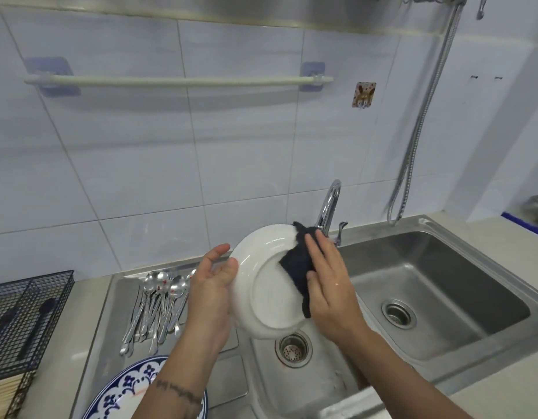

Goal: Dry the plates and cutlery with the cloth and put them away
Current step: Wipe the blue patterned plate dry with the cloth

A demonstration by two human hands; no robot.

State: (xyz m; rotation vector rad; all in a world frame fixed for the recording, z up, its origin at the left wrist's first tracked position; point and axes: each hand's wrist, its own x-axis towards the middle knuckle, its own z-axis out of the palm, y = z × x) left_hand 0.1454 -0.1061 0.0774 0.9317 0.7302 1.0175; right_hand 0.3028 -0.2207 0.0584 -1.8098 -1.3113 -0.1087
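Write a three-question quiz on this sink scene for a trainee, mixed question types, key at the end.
1. True or false: the white plate lies flat on the draining board.
2. Which hand presses the dark cloth against the plate? A) the left hand B) the right hand C) both
3. Fill in: the spoons lie on the draining board, to the ____ of the held plate.

Key
1. False: it is held up, tilted, above the sink basin.
2. B: the left hand only steadies the plate's rim.
3. Left, between the plate and the black wire basket; a blue patterned plate sits nearer the camera.
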